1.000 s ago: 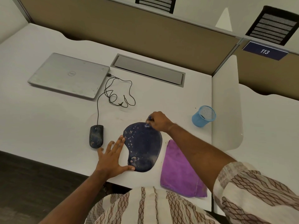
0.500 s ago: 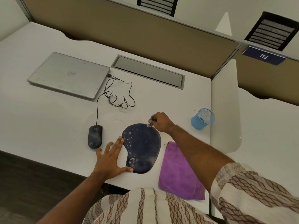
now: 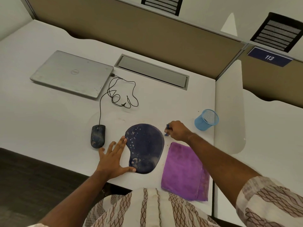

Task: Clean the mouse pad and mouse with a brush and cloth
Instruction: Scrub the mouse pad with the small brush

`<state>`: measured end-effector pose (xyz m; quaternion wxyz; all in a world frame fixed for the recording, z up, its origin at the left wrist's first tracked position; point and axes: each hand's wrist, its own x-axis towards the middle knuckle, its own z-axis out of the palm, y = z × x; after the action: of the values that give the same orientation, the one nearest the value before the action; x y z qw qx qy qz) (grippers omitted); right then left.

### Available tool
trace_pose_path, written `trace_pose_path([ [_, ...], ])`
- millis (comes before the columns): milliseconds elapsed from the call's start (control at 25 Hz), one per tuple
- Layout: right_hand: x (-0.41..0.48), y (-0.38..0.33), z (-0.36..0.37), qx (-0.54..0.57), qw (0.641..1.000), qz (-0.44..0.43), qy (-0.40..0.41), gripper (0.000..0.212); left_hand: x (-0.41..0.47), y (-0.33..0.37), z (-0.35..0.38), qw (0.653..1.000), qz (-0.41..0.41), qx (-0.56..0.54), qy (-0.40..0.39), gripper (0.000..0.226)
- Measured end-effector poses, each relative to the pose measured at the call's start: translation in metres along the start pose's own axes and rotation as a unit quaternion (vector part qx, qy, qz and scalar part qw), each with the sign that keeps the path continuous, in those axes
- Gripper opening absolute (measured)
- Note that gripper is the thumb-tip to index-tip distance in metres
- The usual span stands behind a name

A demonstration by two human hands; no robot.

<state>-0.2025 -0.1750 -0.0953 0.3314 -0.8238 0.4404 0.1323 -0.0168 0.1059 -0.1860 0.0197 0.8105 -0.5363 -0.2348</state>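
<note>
On the surface (image 3: 41,115), the pad (image 3: 146,148) lies between the mouse (image 3: 98,136) to its left and the cloth (image 3: 184,172) to its right. The laptop (image 3: 72,73) sits behind the mouse; the cup (image 3: 207,119) behind the cloth.

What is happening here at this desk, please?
A person is cleaning a dark mouse pad on a white desk. The left hand lies flat, with straight fingers against the pad's left edge. The right hand grips a small blue brush just off the pad's upper right edge. Pale specks show on the pad and on the mouse to its left. A purple cloth lies untouched to the pad's right.
</note>
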Motion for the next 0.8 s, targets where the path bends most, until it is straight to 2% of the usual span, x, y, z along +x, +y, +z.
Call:
trace_pose_path([
  [120, -0.005, -0.011, -0.001, 0.048, 0.997, -0.052, 0.036, 0.02, 0.001, 0.0, 0.0, 1.0, 0.0, 0.0, -0.003, 0.133],
  [200, -0.014, -0.022, 0.017, 0.059, 0.993, -0.098, 0.017, 0.017, 0.001, 0.0, -0.001, 1.0, 0.001, -0.004, -0.004, 0.133],
  [280, -0.023, -0.017, 0.036, 0.035, 0.995, -0.096, -0.021, 0.017, 0.001, 0.0, -0.001, 1.0, 0.001, -0.004, -0.004, 0.134],
  [440, -0.027, 0.004, 0.029, -0.006, 0.998, -0.046, -0.038, 0.018, 0.0, 0.001, -0.001, 1.0, -0.003, 0.002, -0.006, 0.132],
  [600, -0.041, -0.019, 0.042, 0.044, 0.991, -0.117, -0.038, 0.016, 0.0, 0.001, -0.001, 1.0, 0.007, -0.008, 0.004, 0.134],
  [680, -0.052, -0.023, 0.064, 0.024, 0.987, -0.141, -0.071, 0.017, -0.001, 0.001, -0.002, 1.0, 0.009, -0.006, 0.006, 0.134],
  [800, -0.057, -0.007, 0.072, -0.036, 0.987, -0.123, -0.101, 0.016, -0.001, 0.001, -0.003, 1.0, 0.001, -0.001, 0.001, 0.133],
])
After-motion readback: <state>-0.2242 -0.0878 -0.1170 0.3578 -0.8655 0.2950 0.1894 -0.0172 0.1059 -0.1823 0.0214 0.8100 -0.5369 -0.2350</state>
